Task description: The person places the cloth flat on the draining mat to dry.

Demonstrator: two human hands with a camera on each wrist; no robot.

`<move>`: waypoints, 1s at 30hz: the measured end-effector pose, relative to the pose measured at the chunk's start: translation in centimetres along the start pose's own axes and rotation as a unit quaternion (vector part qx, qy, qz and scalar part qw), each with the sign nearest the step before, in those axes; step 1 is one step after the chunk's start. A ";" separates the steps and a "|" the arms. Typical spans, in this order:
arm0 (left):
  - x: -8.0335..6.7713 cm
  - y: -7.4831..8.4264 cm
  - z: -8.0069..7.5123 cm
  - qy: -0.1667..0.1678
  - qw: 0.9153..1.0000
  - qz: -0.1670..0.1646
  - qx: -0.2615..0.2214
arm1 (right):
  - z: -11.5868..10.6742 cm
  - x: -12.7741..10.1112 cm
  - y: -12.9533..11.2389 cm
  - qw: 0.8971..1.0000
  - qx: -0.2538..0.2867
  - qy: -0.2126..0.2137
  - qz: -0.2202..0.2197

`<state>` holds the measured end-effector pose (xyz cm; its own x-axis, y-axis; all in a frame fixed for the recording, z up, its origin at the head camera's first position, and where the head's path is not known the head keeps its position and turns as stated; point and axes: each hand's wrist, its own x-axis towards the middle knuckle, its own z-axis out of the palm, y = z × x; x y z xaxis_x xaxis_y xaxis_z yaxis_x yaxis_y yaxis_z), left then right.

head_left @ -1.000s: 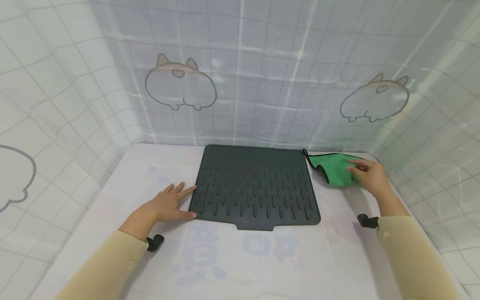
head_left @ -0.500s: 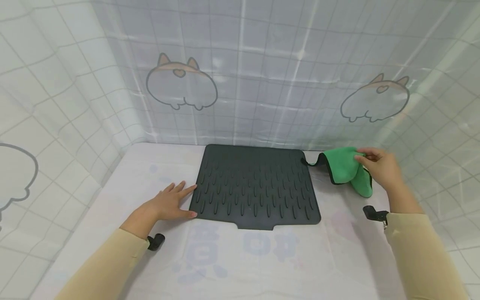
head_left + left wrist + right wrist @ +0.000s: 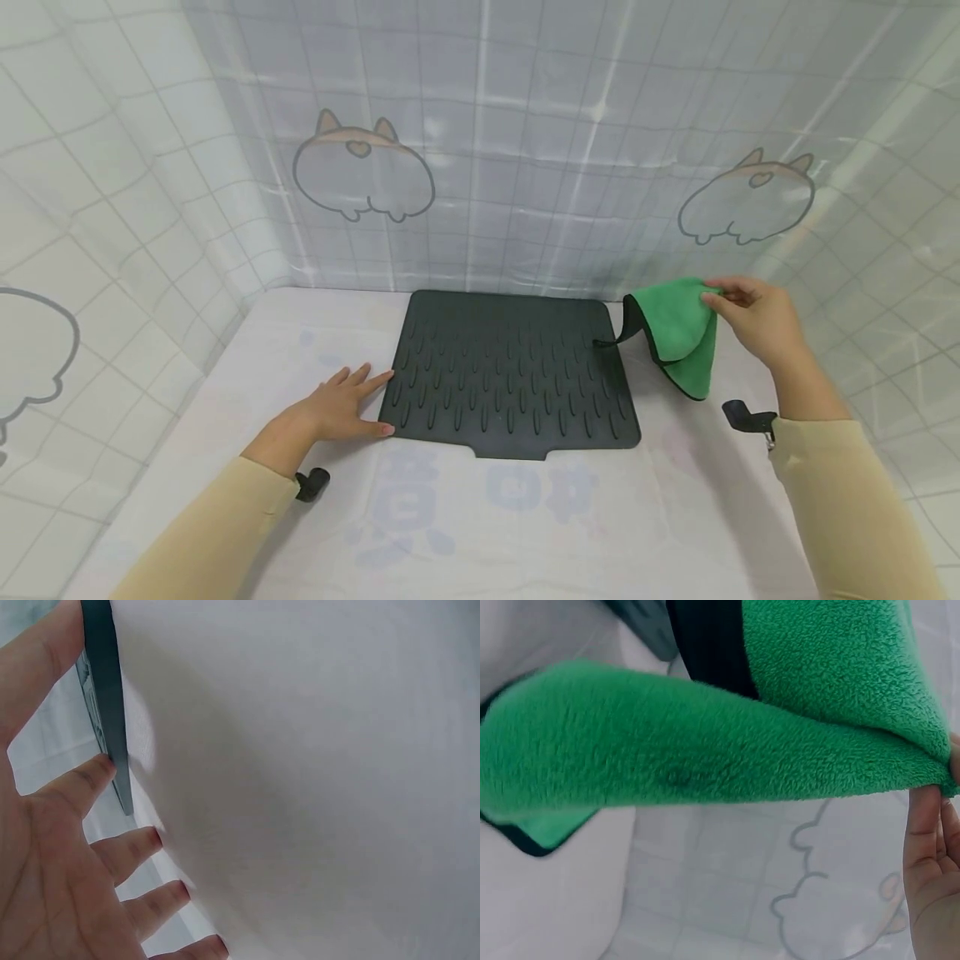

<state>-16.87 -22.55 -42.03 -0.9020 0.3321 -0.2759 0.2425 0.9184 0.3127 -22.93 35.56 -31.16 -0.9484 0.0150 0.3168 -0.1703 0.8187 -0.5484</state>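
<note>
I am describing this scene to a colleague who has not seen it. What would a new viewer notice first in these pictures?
The eye goes first to the bright green cloth, pinched by the right hand and hanging above the white table, at the right of the dark ribbed mat. The mat lies flat in the middle of the table, and the left hand rests open at its left edge. Behind them hangs a checked curtain with cartoon animals.

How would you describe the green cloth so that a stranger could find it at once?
Start at the dark ridged mat on the white table. Just off its far right corner, the right hand pinches a hanging green cloth. It is the only green, fluffy, black-edged thing here.
</note>
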 end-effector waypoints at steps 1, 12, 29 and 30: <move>0.0 0.0 0.0 0.000 1.000 -0.001 0.000 | -0.1 0.0 -0.3 1.000 0.001 0.004 -0.004; 0.1 -0.3 0.2 -0.001 1.000 -0.003 0.003 | -0.4 0.5 -4.3 0.999 0.002 0.033 -0.039; 0.0 -0.1 0.0 -0.001 1.000 -0.003 0.004 | 2.9 1.8 -9.0 0.990 0.104 0.045 -0.085; 0.0 -0.1 0.0 -0.001 1.000 -0.003 0.003 | 3.1 1.8 -9.2 0.990 0.104 0.042 -0.086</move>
<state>-16.89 -22.66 -42.11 -0.9029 0.3272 -0.2789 0.2398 0.9217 0.3049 -23.89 26.32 -27.96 -0.8763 -0.0603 0.4780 -0.3878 0.6770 -0.6255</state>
